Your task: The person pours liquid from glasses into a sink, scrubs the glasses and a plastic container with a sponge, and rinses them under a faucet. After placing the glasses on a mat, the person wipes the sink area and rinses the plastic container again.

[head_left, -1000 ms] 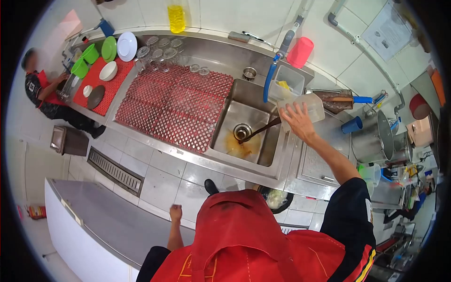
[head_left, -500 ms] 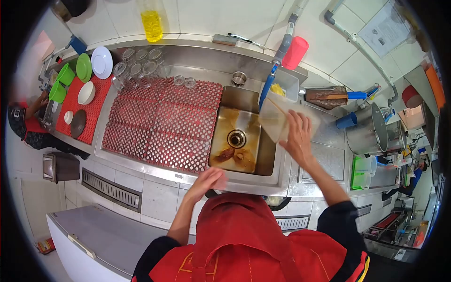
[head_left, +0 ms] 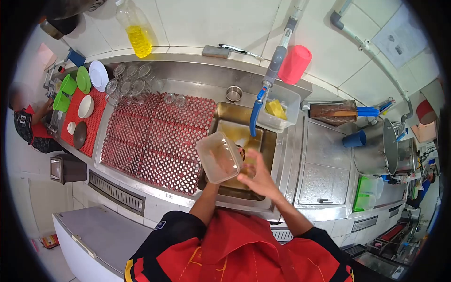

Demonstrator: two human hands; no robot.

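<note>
A clear plastic food container (head_left: 217, 151) is tilted over the left side of the sink (head_left: 268, 155). My left hand (head_left: 226, 164) grips it from beneath and behind, its fingers showing dimly through the plastic. Just right of the container, my right hand (head_left: 258, 177) is open with its fingers apart, the fingertips close to the container's side. The blue tap spout (head_left: 255, 120) hangs over the sink behind both hands. Brown stains mark the sink floor, and the drain is partly hidden behind the container and my right hand.
A red perforated mat (head_left: 150, 141) covers the left counter, with glass mugs (head_left: 127, 87) at its back. Behind the sink are a small metal cup (head_left: 234, 93) and a clear tub (head_left: 287, 109) holding a yellow sponge (head_left: 276, 109). A person (head_left: 30, 122) stands far left.
The container has come from right of the tap, where my right hand held it, to the sink's left side. My left hand has taken hold of it; the right has let go.
</note>
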